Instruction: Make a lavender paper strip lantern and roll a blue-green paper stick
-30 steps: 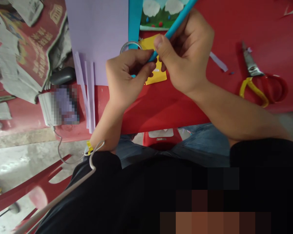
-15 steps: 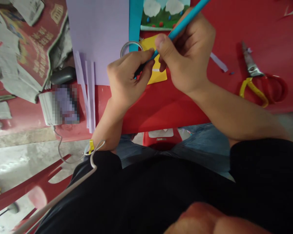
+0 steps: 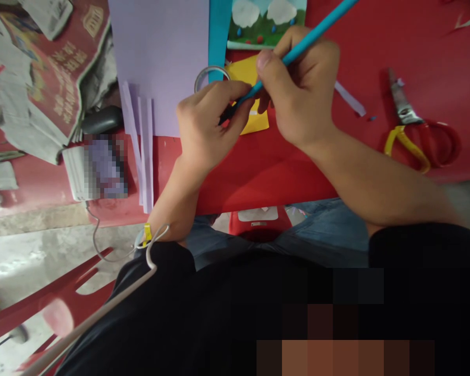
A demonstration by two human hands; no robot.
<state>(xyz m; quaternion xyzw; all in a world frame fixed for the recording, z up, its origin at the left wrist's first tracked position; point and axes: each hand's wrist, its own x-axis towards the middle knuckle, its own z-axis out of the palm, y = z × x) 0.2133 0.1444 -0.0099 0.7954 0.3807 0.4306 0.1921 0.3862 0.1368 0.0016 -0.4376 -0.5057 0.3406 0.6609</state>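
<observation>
A thin turquoise paper stick (image 3: 321,28), which looks tightly rolled, slants from between my hands up past the top edge. My left hand (image 3: 211,117) pinches its lower, narrower end between thumb and fingers. Farther up, my right hand (image 3: 305,94) grips the same stick, thumb on top and fingers curled beneath. Below the hands lies a yellow paper piece (image 3: 254,124), partly covered by them. A roll of clear tape (image 3: 196,81) sits just behind my left hand. What the left fingers hide inside the palm cannot be made out.
Red-and-yellow-handled scissors (image 3: 407,120) lie right on the red table (image 3: 266,172). Purple sheets (image 3: 160,57), narrow purple strips (image 3: 144,156) and a blue sheet (image 3: 218,36) lie left and back. A picture card (image 3: 266,31) is behind. Newspaper (image 3: 74,68) and a cable (image 3: 97,230) are at left.
The turquoise stick has slid up and to the right and leans a little flatter. My left hand has moved slightly right, and my right fingers have shifted along the stick.
</observation>
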